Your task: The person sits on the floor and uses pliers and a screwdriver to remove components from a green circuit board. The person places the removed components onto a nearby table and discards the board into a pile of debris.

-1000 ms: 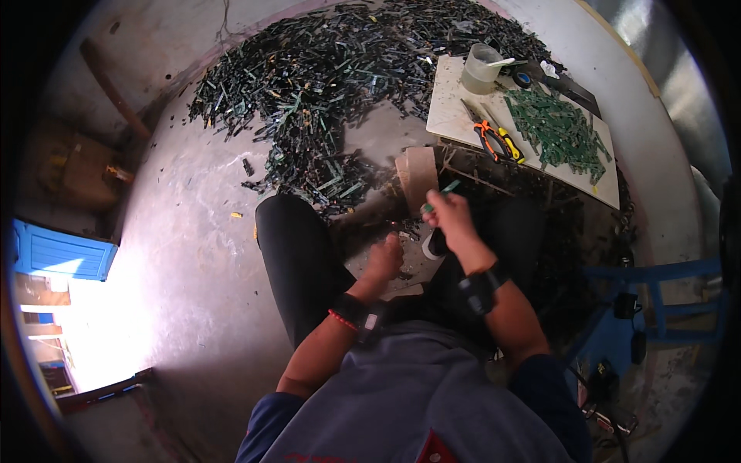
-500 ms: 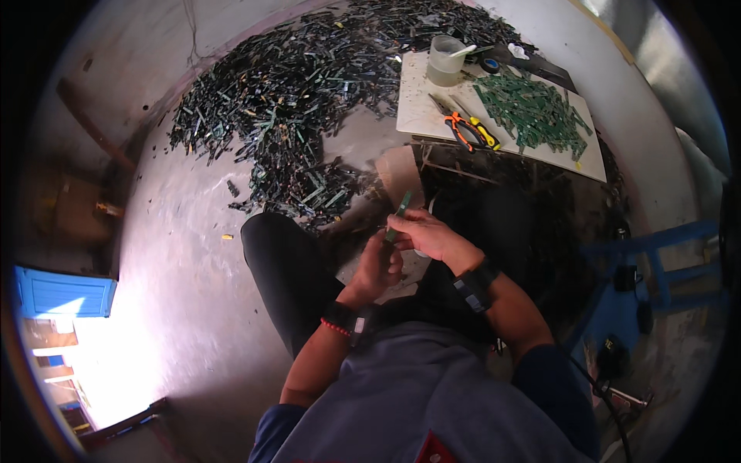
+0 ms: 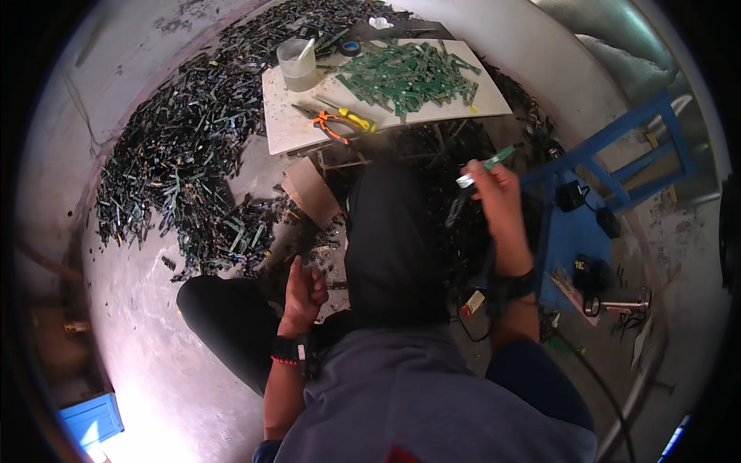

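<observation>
My right hand (image 3: pixel 496 191) is raised to the right of my knee, its fingers closed on a narrow green circuit board strip (image 3: pixel 500 157). A pale shiny end of the strip shows by the fingertips. Just below that hand is a dark, blurred sliver (image 3: pixel 455 208) that I cannot make out. My left hand (image 3: pixel 303 295) stays low over my lap, fingers loosely curled and thumb up, with nothing visible in it. Ahead, a pile of green board strips (image 3: pixel 409 77) lies on a white board (image 3: pixel 285 127), beside orange-handled pliers (image 3: pixel 328 123) and a yellow-handled screwdriver (image 3: pixel 355 118).
A cloudy plastic beaker (image 3: pixel 298 68) with a white stick and a blue tape roll (image 3: pixel 350 49) stand on the board. Dark strips (image 3: pixel 177 162) cover the floor at left. At right, a blue chair (image 3: pixel 567 239) carries black adapters and a cable.
My hands have come apart. The right one has swung right with the circuit board strip; the left has let go of it. My view has turned to the right.
</observation>
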Demonstrator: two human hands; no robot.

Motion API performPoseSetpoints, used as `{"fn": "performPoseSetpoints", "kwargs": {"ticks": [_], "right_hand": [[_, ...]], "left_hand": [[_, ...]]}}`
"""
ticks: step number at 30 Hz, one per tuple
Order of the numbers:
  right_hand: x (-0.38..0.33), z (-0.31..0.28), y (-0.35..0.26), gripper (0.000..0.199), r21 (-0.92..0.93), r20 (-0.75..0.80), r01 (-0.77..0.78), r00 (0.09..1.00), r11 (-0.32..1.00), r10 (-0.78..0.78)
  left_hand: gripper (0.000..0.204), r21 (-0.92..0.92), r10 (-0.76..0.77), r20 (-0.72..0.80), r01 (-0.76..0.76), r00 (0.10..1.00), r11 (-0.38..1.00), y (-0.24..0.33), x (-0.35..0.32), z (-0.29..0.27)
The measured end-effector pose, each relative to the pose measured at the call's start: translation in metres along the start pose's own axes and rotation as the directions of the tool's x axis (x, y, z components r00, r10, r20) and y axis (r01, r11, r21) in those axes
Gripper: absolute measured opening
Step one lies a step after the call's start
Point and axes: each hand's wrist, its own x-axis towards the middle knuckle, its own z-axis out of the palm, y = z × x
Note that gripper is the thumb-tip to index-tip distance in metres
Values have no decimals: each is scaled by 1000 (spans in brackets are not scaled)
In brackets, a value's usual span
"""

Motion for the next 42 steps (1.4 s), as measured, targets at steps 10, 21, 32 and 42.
{"fn": "performPoseSetpoints", "kwargs": {"ticks": [10,21,32,42], "right_hand": [[-12,13,-10,23,180,170,-159,977,971,129],[-26,204,24,26,-145,972,218,213,965,98],[-26,207,34,20,-206,966,-83,143,975,216],[-32,201,29,19,-75,902,-371,372,926,222]], "left_hand": [[45,-18,11,-31,-11,999,1000,-1,2,-7],[49,-114,91,-12,-91,996,989,0,-7,-19],[47,117,176,-138,-160,975,980,-3,-4,-12],[43,152,166,-82,-152,983,977,1,-10,-1]]}}
